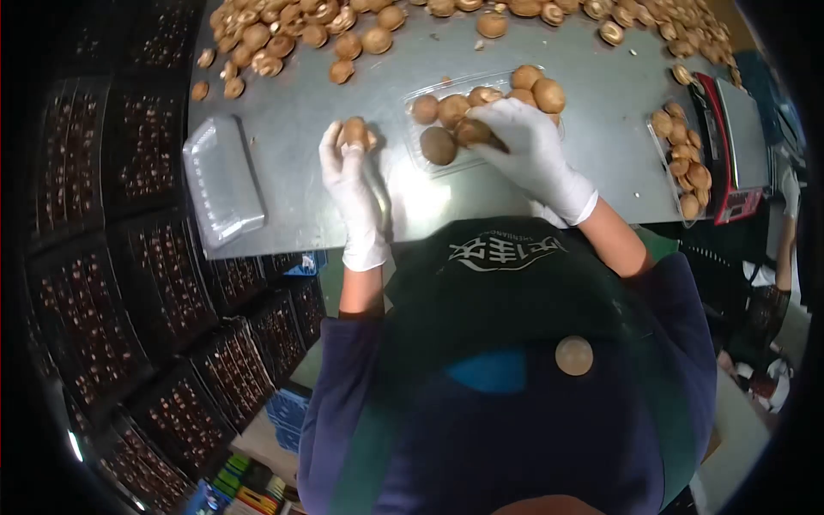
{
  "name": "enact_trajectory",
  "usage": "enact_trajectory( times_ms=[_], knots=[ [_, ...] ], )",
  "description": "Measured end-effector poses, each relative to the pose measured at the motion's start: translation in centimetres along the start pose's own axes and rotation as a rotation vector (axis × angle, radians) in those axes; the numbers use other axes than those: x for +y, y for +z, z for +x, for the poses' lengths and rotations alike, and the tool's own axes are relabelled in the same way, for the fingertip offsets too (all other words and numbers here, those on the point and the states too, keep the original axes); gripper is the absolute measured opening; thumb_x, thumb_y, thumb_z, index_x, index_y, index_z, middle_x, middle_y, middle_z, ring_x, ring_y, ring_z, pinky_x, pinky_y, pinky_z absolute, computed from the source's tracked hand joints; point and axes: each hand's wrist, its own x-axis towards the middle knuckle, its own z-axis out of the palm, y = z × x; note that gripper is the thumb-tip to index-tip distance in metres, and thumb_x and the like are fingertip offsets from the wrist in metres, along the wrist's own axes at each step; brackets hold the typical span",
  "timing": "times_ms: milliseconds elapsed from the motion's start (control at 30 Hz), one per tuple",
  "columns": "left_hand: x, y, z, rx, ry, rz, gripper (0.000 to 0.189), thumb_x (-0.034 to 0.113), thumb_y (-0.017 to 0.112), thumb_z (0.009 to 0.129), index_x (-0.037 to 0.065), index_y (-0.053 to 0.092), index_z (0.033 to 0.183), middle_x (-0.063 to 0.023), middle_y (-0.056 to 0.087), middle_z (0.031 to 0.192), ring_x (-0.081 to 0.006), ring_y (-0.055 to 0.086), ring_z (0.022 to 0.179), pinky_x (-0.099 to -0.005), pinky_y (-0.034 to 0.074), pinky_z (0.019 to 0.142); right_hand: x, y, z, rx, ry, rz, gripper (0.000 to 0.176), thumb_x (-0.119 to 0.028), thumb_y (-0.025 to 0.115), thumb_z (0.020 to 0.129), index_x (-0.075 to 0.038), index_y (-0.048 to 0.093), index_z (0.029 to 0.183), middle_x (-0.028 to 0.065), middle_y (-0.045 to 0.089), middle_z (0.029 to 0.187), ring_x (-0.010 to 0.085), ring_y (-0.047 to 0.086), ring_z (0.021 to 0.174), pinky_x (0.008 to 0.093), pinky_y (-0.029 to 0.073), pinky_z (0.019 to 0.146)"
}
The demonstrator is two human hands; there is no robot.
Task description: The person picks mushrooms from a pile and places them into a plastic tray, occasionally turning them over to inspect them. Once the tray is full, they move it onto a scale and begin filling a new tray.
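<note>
My left hand [349, 184], in a white glove, is closed around a brown mushroom [354, 131] above the metal table. My right hand [536, 150], gloved too, pinches another mushroom [472, 132] over a clear plastic tray [446, 166]. Several brown mushrooms lie in that tray, among them a dark round one [439, 146] at its near left corner and a paler one [548, 95] at its right end. The palm side of my right hand is hidden.
Loose mushrooms [377, 39] are heaped along the table's [300, 197] far edge. An empty clear tray [225, 182] sits at left. At right are a filled tray [681, 160] and a red scale [740, 146]. Beyond it shows another person's arm [785, 245]. Black crates [154, 146] stand left.
</note>
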Motion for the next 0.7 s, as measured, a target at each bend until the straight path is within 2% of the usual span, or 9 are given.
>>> enact_trajectory(
  times_ms=[33, 167, 333, 367, 433, 567, 600, 667, 700],
  knots=[
    [0.2, 0.4, -0.5, -0.021, 0.019, 0.025, 0.044, 0.009, 0.053, 0.091, -0.008, 0.046, 0.131, -0.0149, 0.059, 0.113, -0.0193, 0.058, 0.099, -0.0319, 0.043, 0.094, 0.3, 1.5, 0.4, 0.01, -0.113, 0.038, 0.031, -0.024, 0.075, 0.073, -0.009, 0.062, 0.097, 0.008, 0.055, 0.077, 0.0268, 0.057, 0.074, 0.0392, 0.046, 0.063],
    [-0.6, -0.6, -1.8, -0.062, -0.068, -0.107, 0.049, 0.001, 0.056, 0.088, -0.004, 0.042, 0.134, -0.0154, 0.053, 0.124, -0.0206, 0.056, 0.106, -0.0327, 0.043, 0.096, -1.7, 5.9, 0.9, -0.025, -0.218, -0.245, 0.034, -0.022, 0.075, 0.072, -0.008, 0.061, 0.099, 0.008, 0.052, 0.082, 0.027, 0.055, 0.077, 0.0386, 0.045, 0.063],
    [-1.3, 0.2, -2.3, -0.14, -0.084, 0.037, 0.05, 0.0, 0.06, 0.087, -0.003, 0.042, 0.134, -0.0144, 0.053, 0.124, -0.0188, 0.056, 0.108, -0.0307, 0.044, 0.096, -1.9, 3.5, 1.0, -0.091, -0.121, -0.041, 0.039, -0.025, 0.076, 0.071, -0.011, 0.063, 0.105, 0.0071, 0.057, 0.088, 0.0278, 0.058, 0.081, 0.039, 0.049, 0.069],
    [-1.7, 0.4, -2.4, -0.182, 0.042, 0.203, 0.05, -0.001, 0.063, 0.086, -0.001, 0.044, 0.132, -0.0128, 0.054, 0.122, -0.0187, 0.056, 0.108, -0.0306, 0.045, 0.095, -2.1, 1.7, 0.2, -0.086, -0.073, 0.098, 0.038, -0.024, 0.076, 0.071, -0.012, 0.063, 0.104, 0.0068, 0.059, 0.091, 0.0279, 0.06, 0.083, 0.0386, 0.05, 0.072],
    [-2.1, 1.1, -2.7, -0.27, 0.242, 0.45, 0.048, 0.001, 0.069, 0.08, 0.002, 0.051, 0.125, -0.0105, 0.055, 0.117, -0.0205, 0.057, 0.107, -0.0315, 0.046, 0.093, -1.7, -2.3, -3.5, -0.015, 0.005, -0.117, 0.034, -0.02, 0.075, 0.07, -0.013, 0.064, 0.102, 0.0073, 0.062, 0.092, 0.0279, 0.062, 0.088, 0.0386, 0.052, 0.075],
    [-3.7, 1.8, -2.1, -0.436, 0.535, 0.741, 0.051, 0.006, 0.075, 0.073, 0.005, 0.055, 0.12, -0.0143, 0.056, 0.117, -0.032, 0.056, 0.108, -0.0399, 0.046, 0.092, 1.6, -8.8, -14.5, -0.279, 0.162, -0.498, 0.043, -0.022, 0.074, 0.07, -0.012, 0.062, 0.11, 0.011, 0.061, 0.096, 0.0303, 0.063, 0.08, 0.0397, 0.052, 0.065],
    [-4.1, 1.7, -2.0, -0.432, 0.578, 0.818, 0.05, 0.008, 0.076, 0.073, 0.004, 0.056, 0.118, -0.0147, 0.056, 0.117, -0.0316, 0.057, 0.106, -0.0378, 0.048, 0.09, 2.5, -9.9, -18.0, -0.67, 0.311, -0.666, 0.047, -0.025, 0.075, 0.07, -0.01, 0.061, 0.112, 0.0132, 0.061, 0.097, 0.0317, 0.062, 0.085, 0.0415, 0.051, 0.073],
    [-4.0, 1.9, -1.6, -0.436, 0.625, 0.886, 0.048, 0.011, 0.078, 0.073, 0.004, 0.058, 0.116, -0.0151, 0.056, 0.116, -0.0311, 0.058, 0.105, -0.0357, 0.049, 0.087, 2.8, -11.7, -21.1, -0.895, 0.316, -0.619, 0.05, -0.03, 0.077, 0.069, -0.008, 0.061, 0.111, 0.0138, 0.062, 0.098, 0.0314, 0.061, 0.094, 0.0441, 0.045, 0.087],
    [-3.2, 1.9, -1.7, -0.44, 0.558, 0.853, 0.049, 0.011, 0.077, 0.073, 0.004, 0.058, 0.117, -0.0147, 0.057, 0.117, -0.0313, 0.058, 0.106, -0.0369, 0.049, 0.087, 2.8, -11.7, -20.9, -0.796, 0.341, -0.563, 0.048, -0.027, 0.076, 0.071, -0.008, 0.062, 0.112, 0.0129, 0.062, 0.098, 0.0304, 0.061, 0.095, 0.043, 0.046, 0.086]
  ],
)
